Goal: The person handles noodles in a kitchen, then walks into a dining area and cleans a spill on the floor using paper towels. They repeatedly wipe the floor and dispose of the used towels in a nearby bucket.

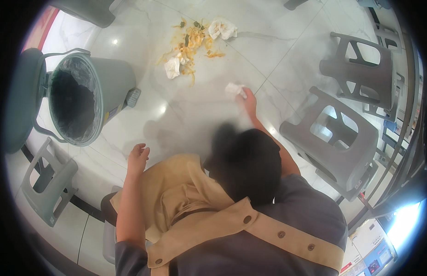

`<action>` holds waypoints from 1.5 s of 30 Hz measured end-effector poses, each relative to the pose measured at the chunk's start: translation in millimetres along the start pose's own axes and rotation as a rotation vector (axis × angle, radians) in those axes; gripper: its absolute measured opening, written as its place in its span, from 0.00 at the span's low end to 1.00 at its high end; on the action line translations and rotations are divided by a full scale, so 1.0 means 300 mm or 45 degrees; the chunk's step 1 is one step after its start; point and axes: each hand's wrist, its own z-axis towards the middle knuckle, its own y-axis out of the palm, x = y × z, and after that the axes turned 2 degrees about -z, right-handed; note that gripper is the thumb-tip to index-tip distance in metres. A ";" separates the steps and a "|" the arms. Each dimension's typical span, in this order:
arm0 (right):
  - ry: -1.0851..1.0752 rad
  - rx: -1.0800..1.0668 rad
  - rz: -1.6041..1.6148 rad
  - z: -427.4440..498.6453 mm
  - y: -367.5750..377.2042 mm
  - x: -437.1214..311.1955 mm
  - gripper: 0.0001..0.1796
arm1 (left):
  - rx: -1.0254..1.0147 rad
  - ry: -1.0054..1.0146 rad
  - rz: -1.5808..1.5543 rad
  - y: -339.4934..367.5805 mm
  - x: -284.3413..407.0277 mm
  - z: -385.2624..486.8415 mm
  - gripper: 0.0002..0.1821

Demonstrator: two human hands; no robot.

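My right hand holds a crumpled white tissue just beyond my head; the tissue is blurred, and I cannot tell whether it touches the floor. Farther ahead, spilled orange-yellow food with dark green bits lies smeared on the marbled floor tiles. One wad of white tissue rests at the right edge of the spill, and another tissue wad at its near left. My left hand hangs in the air, empty, its fingers loosely bent, nearest to my tan apron and the bin.
A grey-green bin with a dark liner and its lid swung back stands at the left. Below it is a grey plastic stool. More grey stools line the right side.
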 end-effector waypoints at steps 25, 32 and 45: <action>-0.678 -0.609 -1.022 0.174 0.157 -0.151 0.08 | 0.100 0.326 -0.242 -0.085 0.119 -0.143 0.23; -0.674 -0.905 -1.178 0.359 0.314 -0.446 0.13 | 0.059 0.581 -0.108 -0.018 0.213 -0.168 0.22; -0.288 -0.161 -1.072 0.336 0.656 -0.315 0.18 | 0.035 0.814 -0.128 0.062 0.271 -0.185 0.23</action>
